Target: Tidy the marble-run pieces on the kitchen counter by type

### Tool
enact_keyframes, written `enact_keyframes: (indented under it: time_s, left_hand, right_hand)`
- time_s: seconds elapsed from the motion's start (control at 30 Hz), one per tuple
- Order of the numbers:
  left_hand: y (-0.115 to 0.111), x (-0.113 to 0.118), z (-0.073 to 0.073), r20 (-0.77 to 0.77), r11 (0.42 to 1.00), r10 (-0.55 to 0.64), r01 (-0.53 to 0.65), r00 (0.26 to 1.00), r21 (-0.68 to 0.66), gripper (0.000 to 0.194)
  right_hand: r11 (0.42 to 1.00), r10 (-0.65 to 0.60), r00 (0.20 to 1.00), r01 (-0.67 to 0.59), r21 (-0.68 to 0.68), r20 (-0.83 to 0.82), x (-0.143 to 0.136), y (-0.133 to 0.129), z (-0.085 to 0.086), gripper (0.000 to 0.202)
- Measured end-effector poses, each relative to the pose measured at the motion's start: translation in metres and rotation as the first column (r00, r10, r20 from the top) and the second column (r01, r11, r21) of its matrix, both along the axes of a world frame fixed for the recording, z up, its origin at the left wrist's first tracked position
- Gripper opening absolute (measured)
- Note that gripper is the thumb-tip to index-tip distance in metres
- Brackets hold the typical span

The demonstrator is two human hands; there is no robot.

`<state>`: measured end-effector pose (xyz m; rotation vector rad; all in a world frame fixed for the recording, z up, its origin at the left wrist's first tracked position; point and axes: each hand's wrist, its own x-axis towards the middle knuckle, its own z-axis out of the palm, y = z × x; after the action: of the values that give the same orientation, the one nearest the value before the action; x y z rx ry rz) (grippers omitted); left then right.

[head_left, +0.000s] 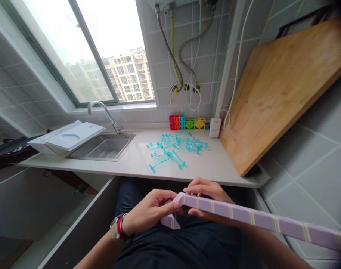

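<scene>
A long lavender strip [241,215] of block-like segments with cream bands between them runs from my lap out to the right edge. Its left part bends sharply, and a short angled end [170,222] hangs below my fingers. My left hand [152,210], with a watch and a red band at the wrist, pinches the strip at the bend. My right hand [208,189] holds it just beside the bend, fingers over the top and thumb below; part of this hand is hidden behind the strip. Both hands are in front of the counter's edge.
Several teal plastic pieces [173,147] lie scattered on the white counter [131,166]. Coloured blocks [189,123] and a white box [214,127] stand along the wall. A sink [108,147] with a tap [103,108] and white panels [75,135] is left; a wooden board [288,86] leans right.
</scene>
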<state>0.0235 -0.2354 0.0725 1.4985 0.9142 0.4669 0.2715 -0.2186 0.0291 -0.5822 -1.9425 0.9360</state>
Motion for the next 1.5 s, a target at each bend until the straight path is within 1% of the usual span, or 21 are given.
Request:
enact_keyframes:
  time_s: [0.1, 0.2, 0.33, 0.47, 0.53, 0.77, 0.87, 0.93, 1.0, 1.03, 1.1, 1.13, 1.17, 1.23, 1.3, 1.33, 1.4, 1.43, 1.5]
  left_hand:
    - [-0.007, 0.005, -0.002, -0.085, 0.987, 0.019, -0.005, 0.996, 0.162, 0.042]
    - [-0.008, 0.007, -0.005, -0.167, 0.952, 0.015, 0.038, 0.986, 0.305, 0.040]
    - [-0.004, 0.003, -0.007, -0.223, 0.917, -0.001, 0.090, 0.975, 0.389, 0.035]
    - [-0.002, -0.001, -0.009, -0.245, 0.897, -0.020, 0.126, 0.969, 0.423, 0.032]
    - [-0.002, -0.002, -0.010, -0.256, 0.888, -0.037, 0.150, 0.966, 0.435, 0.032]
    - [-0.002, -0.006, -0.014, -0.293, 0.848, -0.037, 0.185, 0.955, 0.497, 0.030]
    - [-0.004, -0.007, -0.012, -0.299, 0.831, -0.044, 0.201, 0.953, 0.518, 0.030]
    - [-0.006, -0.007, -0.008, -0.303, 0.823, -0.035, 0.199, 0.952, 0.532, 0.030]
    - [-0.008, -0.008, -0.004, -0.300, 0.821, -0.033, 0.197, 0.953, 0.536, 0.030]
    - [-0.008, -0.008, -0.002, -0.297, 0.820, -0.043, 0.204, 0.954, 0.535, 0.030]
    - [-0.007, -0.009, 0.000, -0.292, 0.820, -0.079, 0.228, 0.953, 0.524, 0.029]
    - [-0.007, -0.010, -0.001, -0.288, 0.821, -0.097, 0.240, 0.953, 0.518, 0.029]
    - [-0.006, -0.011, -0.001, -0.283, 0.822, -0.110, 0.247, 0.953, 0.514, 0.029]
    - [-0.003, -0.013, -0.004, -0.266, 0.824, -0.121, 0.246, 0.956, 0.510, 0.030]
    - [-0.001, -0.014, -0.008, -0.235, 0.829, -0.108, 0.218, 0.966, 0.515, 0.031]
    - [0.000, -0.015, -0.010, -0.215, 0.834, -0.087, 0.189, 0.973, 0.518, 0.033]
    - [0.002, -0.016, -0.013, -0.175, 0.848, -0.019, 0.109, 0.984, 0.519, 0.037]
    - [0.003, -0.016, -0.014, -0.158, 0.857, 0.013, 0.070, 0.987, 0.511, 0.039]
    - [0.004, -0.017, -0.016, -0.128, 0.890, 0.056, 0.008, 0.990, 0.456, 0.044]
  right_hand:
    - [0.994, -0.018, 1.000, 0.017, 0.107, 0.010, -0.004, -0.001, -0.004, 0.039]
    - [0.983, -0.052, 0.999, 0.052, 0.179, -0.003, -0.007, -0.003, -0.005, 0.036]
    - [0.986, -0.065, 0.998, 0.062, 0.154, 0.011, -0.008, -0.004, -0.005, 0.036]
    - [0.981, -0.060, 0.998, 0.061, 0.186, -0.011, -0.009, -0.004, -0.007, 0.036]
    - [0.985, -0.062, 0.998, 0.063, 0.162, -0.012, -0.010, -0.005, -0.009, 0.037]
    - [0.996, -0.091, 0.995, 0.091, -0.007, -0.040, -0.017, -0.007, -0.014, 0.031]
    - [0.993, -0.102, 0.994, 0.100, -0.070, -0.030, -0.019, -0.008, -0.013, 0.023]
    - [0.985, -0.087, 0.996, 0.082, -0.150, -0.026, -0.018, -0.009, -0.011, 0.020]
    - [0.952, -0.042, 0.998, 0.024, -0.304, -0.054, -0.017, -0.010, -0.010, 0.022]
    - [0.918, -0.012, 0.996, -0.022, -0.396, -0.083, -0.016, -0.010, -0.010, 0.023]
    - [0.824, 0.042, 0.985, -0.128, -0.551, -0.167, -0.016, -0.010, -0.012, 0.024]
    - [0.778, 0.060, 0.975, -0.180, -0.602, -0.213, -0.017, -0.010, -0.013, 0.025]
    - [0.739, 0.066, 0.964, -0.221, -0.636, -0.258, -0.018, -0.010, -0.016, 0.026]
    - [0.679, 0.053, 0.942, -0.278, -0.680, -0.332, -0.021, -0.011, -0.021, 0.028]
    - [0.651, 0.026, 0.926, -0.302, -0.696, -0.377, -0.024, -0.011, -0.024, 0.028]
    - [0.656, 0.020, 0.925, -0.299, -0.693, -0.381, -0.024, -0.011, -0.025, 0.028]
    - [0.693, 0.028, 0.938, -0.267, -0.670, -0.345, -0.024, -0.011, -0.024, 0.030]
    - [0.720, 0.040, 0.950, -0.242, -0.650, -0.309, -0.023, -0.012, -0.022, 0.031]
    - [0.800, 0.061, 0.974, -0.178, -0.574, -0.217, -0.022, -0.013, -0.017, 0.035]
